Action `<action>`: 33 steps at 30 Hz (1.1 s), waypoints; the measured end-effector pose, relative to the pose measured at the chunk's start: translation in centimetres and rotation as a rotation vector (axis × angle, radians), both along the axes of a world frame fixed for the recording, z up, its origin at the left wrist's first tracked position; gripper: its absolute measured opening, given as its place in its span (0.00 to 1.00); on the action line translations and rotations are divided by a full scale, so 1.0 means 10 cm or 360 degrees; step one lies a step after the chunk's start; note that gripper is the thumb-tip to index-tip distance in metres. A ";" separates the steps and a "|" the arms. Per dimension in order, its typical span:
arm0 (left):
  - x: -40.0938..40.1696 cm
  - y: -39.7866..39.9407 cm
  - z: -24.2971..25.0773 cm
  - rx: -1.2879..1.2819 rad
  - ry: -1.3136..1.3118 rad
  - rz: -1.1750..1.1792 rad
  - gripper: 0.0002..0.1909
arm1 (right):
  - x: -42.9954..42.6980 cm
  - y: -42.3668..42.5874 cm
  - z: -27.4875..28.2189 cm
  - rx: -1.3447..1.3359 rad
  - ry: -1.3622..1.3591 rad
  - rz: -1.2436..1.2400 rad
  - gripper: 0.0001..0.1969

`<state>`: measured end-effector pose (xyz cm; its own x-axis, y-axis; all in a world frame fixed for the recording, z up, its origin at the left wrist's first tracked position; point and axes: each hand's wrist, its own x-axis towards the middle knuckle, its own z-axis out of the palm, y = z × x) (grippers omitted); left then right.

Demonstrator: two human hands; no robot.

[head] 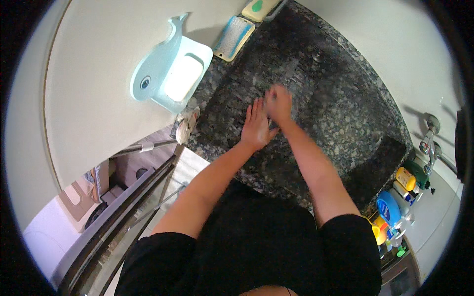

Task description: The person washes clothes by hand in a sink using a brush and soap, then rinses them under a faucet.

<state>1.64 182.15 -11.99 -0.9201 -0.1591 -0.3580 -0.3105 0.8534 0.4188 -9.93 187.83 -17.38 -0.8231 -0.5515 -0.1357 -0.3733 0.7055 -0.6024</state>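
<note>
My left hand lies palm down with straight fingers in the middle of a dark, speckled stone basin or slab. Beside it and slightly farther out, my right hand is curled and blurred. Its fingers are close to my left fingertips, and whether it holds anything cannot be told. A small pale spot shows between the hands, too blurred to name. Part of the stone around my hands looks darker, perhaps wet.
A whale-shaped soap dish with a white bar, a scrub brush and a yellowish block line the left and far edge. A crumpled pale item sits at the left corner. At right are a faucet and several bottles.
</note>
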 end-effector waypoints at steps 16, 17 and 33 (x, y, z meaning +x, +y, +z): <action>0.03 -0.18 0.29 -0.0173 -0.0404 -0.0146 0.51 | 0.19 0.04 0.27 -0.0220 0.0487 -0.0441 0.06; 0.06 -0.15 0.25 -0.0160 -0.0410 -0.0143 0.51 | 0.50 0.11 0.39 -0.0203 0.0427 -0.0456 0.06; 0.08 -0.10 -0.18 -0.0854 -0.0377 -0.0480 0.46 | 0.81 0.12 0.27 0.0140 -0.0134 -0.0192 0.05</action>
